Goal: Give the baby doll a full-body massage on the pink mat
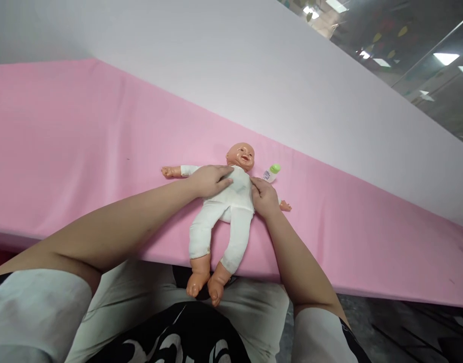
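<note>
We are counting 1 doll [231, 201], 1 small bottle [271, 173] and 2 bare hands in view. The doll is lying face up on the pink tabletop [83, 151], head pointing away from us, both arms spread sideways, its 2 bare feet hanging past the near edge over our lap.

Our left hand [210, 180] is lying flat, palm down, on the doll's chest and shoulder; its grip is released, fingers extended and pressing rather than closing. Our right hand [264, 196] is resting against the doll's other side beside the armpit, fingers curled onto the white cloth; we cannot tell whether that grip is pinching the fabric.

The bottle is lying on its side just beside the doll's head, near our right hand but apart from it. A pale wall [254, 65] is rising behind the tabletop.

The doll's head, hands and feet are looking like smooth, glossy plastic; its suit is soft white fabric, slightly creased. The tabletop covering is matte pink cloth. The bottle is a clear cylinder with a green cap.
</note>
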The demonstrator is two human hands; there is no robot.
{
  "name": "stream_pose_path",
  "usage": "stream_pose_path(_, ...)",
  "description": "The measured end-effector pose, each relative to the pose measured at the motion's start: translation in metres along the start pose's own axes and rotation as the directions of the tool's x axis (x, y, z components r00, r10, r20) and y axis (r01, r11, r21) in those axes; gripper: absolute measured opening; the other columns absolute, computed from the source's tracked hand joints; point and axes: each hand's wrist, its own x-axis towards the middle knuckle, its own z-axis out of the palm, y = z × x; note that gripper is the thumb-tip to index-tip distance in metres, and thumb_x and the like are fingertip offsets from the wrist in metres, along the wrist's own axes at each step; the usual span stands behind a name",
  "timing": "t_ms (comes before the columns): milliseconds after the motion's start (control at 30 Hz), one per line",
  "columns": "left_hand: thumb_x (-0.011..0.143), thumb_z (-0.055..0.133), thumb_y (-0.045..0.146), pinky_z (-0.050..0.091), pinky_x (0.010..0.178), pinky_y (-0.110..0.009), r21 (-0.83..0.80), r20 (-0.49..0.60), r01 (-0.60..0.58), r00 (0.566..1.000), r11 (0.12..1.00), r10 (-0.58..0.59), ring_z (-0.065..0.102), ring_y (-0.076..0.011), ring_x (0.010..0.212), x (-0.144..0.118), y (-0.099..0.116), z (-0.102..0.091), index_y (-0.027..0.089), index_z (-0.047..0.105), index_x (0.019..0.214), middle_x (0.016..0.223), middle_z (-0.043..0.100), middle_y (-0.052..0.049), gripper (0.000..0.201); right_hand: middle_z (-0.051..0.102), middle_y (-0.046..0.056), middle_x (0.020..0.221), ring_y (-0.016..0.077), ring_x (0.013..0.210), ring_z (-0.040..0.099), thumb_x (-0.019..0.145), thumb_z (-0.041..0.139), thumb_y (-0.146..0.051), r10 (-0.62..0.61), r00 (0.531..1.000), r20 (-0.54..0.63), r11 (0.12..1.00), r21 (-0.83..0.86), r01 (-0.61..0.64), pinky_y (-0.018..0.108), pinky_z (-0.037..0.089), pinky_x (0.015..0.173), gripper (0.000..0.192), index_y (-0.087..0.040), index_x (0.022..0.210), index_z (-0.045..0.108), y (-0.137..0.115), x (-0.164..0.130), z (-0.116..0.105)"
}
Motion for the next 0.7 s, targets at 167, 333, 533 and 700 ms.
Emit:
stream_pose_path(167, 0.106, 0.032, 0.04, 0.051, 0.109, -0.038, 0.052, -0.025, 0.088, 0.996, 0.995, -0.087, 0.068, -0.0258, 0.128, 0.004, -0.011, -0.003, 0.028, 0.069, 0.139, 0.138, 0.074, -0.002, 0.051, 0.06, 0.002, 0.157, 0.025, 0.159, 0.038, 0.107, 0.042, -0.039, -0.436, 0.89, 0.135, 0.893, 0.183, 0.41, 0.051, 0.03, 0.132, 0.045, -0.029, 0.145, 0.066, -0.046, -0.022, -0.01)
stream_pose_path(333, 0.106, 0.034, 0.04, 0.051, 0.108, -0.037, 0.027, -0.011, 0.114, 0.993, 0.993, -0.114, 0.069, -0.0243, 0.127, 0.004, -0.01, -0.004, 0.029, 0.071, 0.138, 0.139, 0.074, -0.001, 0.05, 0.058, 0.004, 0.159, 0.0238, 0.159, 0.039, 0.108, 0.046, -0.047, -0.64, 0.701, 0.314, 0.767, 0.297, 0.568, 0.049, 0.022, 0.134, 0.051, -0.026, 0.154, 0.057, -0.081, -0.039, -0.014)
stream_pose_path(533, 0.106, 0.036, 0.045, 0.051, 0.109, -0.036, -0.016, -0.01, 0.107, 0.994, 0.994, -0.108, 0.068, -0.024, 0.13, 0.002, -0.008, -0.002, 0.031, 0.067, 0.144, 0.142, 0.072, 0.001, 0.051, 0.033, 0.006, 0.174, 0.0403, 0.167, 0.011, 0.094, 0.061, -0.076, -0.379, 0.83, 0.41, 0.922, 0.097, 0.374, 0.076, -0.009, 0.127, 0.082, -0.035, 0.163, 0.044, -0.065, -0.028, -0.006)
stream_pose_path(700, 0.106, 0.036, 0.044, 0.051, 0.111, -0.039, -0.007, -0.036, 0.112, 0.993, 0.994, -0.112, 0.068, -0.0262, 0.13, 0.004, -0.008, 0.003, 0.03, 0.067, 0.144, 0.141, 0.072, -0.001, 0.051, 0.018, 0.005, 0.179, 0.0363, 0.168, 0.005, 0.105, 0.045, -0.067, -0.195, 0.897, 0.396, 0.981, 0.058, 0.187, 0.077, -0.001, 0.127, 0.071, -0.035, 0.167, 0.033, -0.036, -0.011, -0.005)
